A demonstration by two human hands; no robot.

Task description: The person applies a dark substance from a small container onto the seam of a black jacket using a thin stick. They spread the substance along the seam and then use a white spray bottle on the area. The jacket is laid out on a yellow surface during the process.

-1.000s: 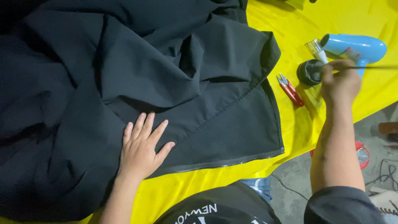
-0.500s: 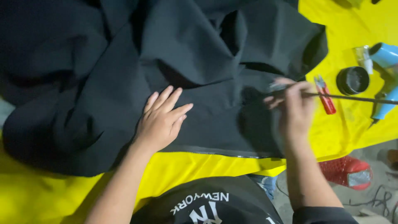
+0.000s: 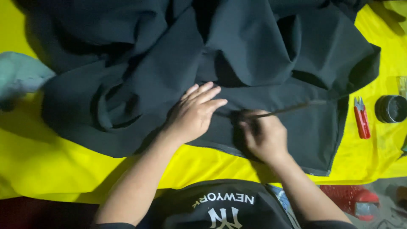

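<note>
The left hand (image 3: 195,112) lies flat with fingers spread on the black cloth (image 3: 169,76) heaped across the yellow table cover (image 3: 55,165), while the right hand (image 3: 263,135), just to its right, is closed around a thin dark stick (image 3: 292,109) whose tip meets the cloth near the near hem. If the flat hand eases off, the loose folds could slide and drag the tip off line. A wide sweep right could knock the red snips (image 3: 361,118) or the small round tin (image 3: 391,109).
</note>
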